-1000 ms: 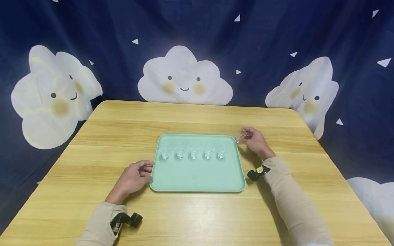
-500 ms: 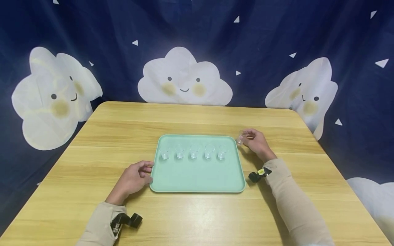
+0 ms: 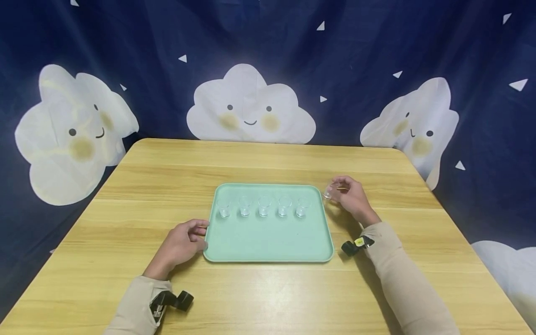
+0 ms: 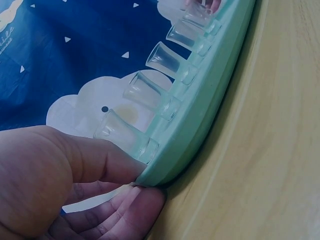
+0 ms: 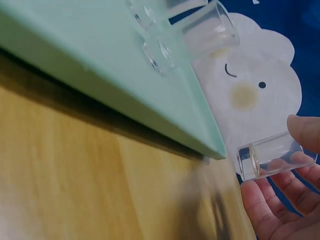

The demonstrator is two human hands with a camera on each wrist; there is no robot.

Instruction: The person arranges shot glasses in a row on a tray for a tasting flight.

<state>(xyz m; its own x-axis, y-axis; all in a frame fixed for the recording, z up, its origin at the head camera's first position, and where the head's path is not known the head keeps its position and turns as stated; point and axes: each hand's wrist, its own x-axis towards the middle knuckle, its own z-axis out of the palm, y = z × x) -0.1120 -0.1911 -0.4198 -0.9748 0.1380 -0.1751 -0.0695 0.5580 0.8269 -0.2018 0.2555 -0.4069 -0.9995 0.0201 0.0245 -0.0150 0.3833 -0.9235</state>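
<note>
In the head view my left hand [image 3: 182, 242] is at the left edge of a mint-green tray [image 3: 268, 242]. The left wrist view has its thumb on the tray's rim [image 4: 175, 160] and its fingers against the outside. My right hand [image 3: 353, 197] holds a small clear shot glass [image 3: 328, 192] just off the tray's far right corner. Seen from the right wrist, this glass [image 5: 272, 154] lies tilted between thumb and fingers, its thick base towards the tray. Several matching glasses stand upright in a row across the tray's far half, the rightmost glass [image 3: 301, 208] nearest my right hand.
The tray lies on a light wood table [image 3: 268, 298]. Behind the table hangs a dark blue curtain [image 3: 146, 37] printed with white clouds and triangles. A small black camera [image 3: 351, 248] sits at my right wrist, another camera [image 3: 184, 300] at my left.
My right hand has shifted slightly nearer to me and a little to the right, and the shot glass in it has tilted further. My left hand, the tray and the row of glasses stay put.
</note>
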